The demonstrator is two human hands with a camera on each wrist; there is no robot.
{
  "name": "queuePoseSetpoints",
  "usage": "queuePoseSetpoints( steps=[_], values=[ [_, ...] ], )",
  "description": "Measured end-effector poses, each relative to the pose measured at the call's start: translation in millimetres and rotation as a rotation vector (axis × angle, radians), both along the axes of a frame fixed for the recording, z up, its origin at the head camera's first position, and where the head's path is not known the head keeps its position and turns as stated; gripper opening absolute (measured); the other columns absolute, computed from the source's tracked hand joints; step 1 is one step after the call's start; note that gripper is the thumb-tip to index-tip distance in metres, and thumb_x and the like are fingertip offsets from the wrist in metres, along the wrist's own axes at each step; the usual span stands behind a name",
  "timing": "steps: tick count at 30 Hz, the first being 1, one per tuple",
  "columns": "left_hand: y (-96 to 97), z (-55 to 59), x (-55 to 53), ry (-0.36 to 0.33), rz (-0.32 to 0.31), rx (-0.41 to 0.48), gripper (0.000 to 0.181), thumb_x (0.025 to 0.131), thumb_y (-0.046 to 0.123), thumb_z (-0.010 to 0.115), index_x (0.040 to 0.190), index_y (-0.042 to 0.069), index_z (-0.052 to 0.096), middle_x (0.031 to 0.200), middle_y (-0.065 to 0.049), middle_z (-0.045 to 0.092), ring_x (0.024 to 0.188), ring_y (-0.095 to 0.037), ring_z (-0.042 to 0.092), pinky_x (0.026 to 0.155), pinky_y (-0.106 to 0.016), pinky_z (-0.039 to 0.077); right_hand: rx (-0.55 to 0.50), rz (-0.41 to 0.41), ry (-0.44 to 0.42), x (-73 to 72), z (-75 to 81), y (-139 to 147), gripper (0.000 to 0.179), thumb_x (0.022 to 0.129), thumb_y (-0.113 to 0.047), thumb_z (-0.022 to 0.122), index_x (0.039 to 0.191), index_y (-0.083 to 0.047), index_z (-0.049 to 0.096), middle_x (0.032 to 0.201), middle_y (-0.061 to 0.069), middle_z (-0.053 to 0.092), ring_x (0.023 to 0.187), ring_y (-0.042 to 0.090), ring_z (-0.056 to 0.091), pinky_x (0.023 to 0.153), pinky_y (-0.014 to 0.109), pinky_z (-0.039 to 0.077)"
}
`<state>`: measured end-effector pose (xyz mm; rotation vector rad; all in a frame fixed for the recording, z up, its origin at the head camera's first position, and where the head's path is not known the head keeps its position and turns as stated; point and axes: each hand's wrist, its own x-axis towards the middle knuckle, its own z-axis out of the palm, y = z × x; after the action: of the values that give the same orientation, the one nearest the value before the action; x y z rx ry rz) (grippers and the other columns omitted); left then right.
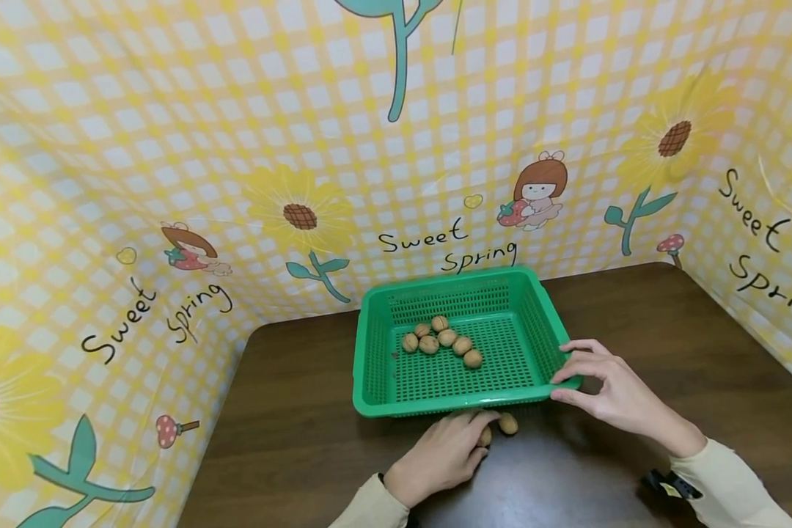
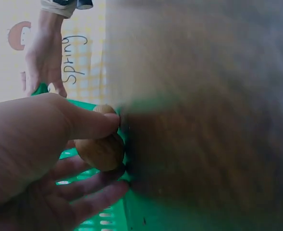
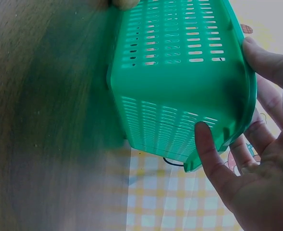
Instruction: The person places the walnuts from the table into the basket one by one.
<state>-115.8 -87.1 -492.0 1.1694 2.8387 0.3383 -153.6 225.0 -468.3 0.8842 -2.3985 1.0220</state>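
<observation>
My left hand [image 1: 438,455] is low in front of the green plastic basket [image 1: 361,367], thumb and fingers curled round a walnut [image 2: 100,153]. Beside that one, a second walnut [image 1: 509,424] lies on the table close to my fingertips. Several more walnuts [image 1: 429,344] sit inside the basket, grouped toward its left and middle. My right hand [image 1: 610,385] grips the basket's near right corner, with the thumb [image 3: 264,60] at the near rim and fingers spread round the rim and side wall. Part of the gripped walnut is covered by the left hand in the head view.
The basket stands on a dark brown wooden table [image 1: 290,411], near its back edge. A yellow checked cloth [image 1: 343,110] with flowers and lettering hangs behind and along both sides. Tabletop extends left and right of the basket.
</observation>
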Motion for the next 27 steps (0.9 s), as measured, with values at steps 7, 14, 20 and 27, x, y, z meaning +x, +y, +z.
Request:
queuePoseSetpoints(
  steps=[7,14,20,27],
  values=[
    [-1.0,3.3,-0.4,0.004,0.029,-0.038,0.032,0.102,0.023,0.075,0.134,0.020,0.070,0.115,0.004,0.070,0.097,-0.008,0.068,0.069,-0.019,0.054,-0.004,-0.004,-0.005,-1.0,-0.2,0,0.041,0.074,-0.010,0.097,0.094,-0.041,0.079,0.123,0.006,0.072,0.125,0.001,0.053,0.087,0.032,0.054],
    [3.9,17.2,4.4,-0.039,-0.017,-0.012,0.026,0.101,0.025,0.076,0.127,0.021,0.074,0.107,0.010,0.072,0.090,-0.001,0.066,0.071,-0.015,0.052,-0.001,-0.005,-0.010,-1.2,-1.4,1,0.041,0.075,-0.010,0.097,0.095,-0.041,0.079,0.126,0.008,0.071,0.122,0.005,0.055,0.086,0.033,0.055],
    [13.1,44.6,12.2,-0.078,-0.101,0.014,0.032,0.104,0.034,0.072,0.132,0.018,0.074,0.109,0.011,0.075,0.088,0.005,0.067,0.076,-0.010,0.052,-0.005,-0.005,-0.019,-0.3,-1.2,1,0.040,0.075,-0.011,0.097,0.095,-0.041,0.079,0.127,0.008,0.070,0.122,0.005,0.056,0.086,0.031,0.054],
    [17.4,88.1,7.0,-0.170,-0.213,0.089,0.033,0.104,0.039,0.071,0.131,0.021,0.072,0.120,0.013,0.070,0.098,0.010,0.058,0.086,-0.006,0.047,0.001,0.000,-0.003,-1.5,-0.1,0,0.040,0.074,-0.011,0.097,0.094,-0.041,0.079,0.121,0.006,0.073,0.125,0.004,0.054,0.088,0.030,0.054]
  ],
)
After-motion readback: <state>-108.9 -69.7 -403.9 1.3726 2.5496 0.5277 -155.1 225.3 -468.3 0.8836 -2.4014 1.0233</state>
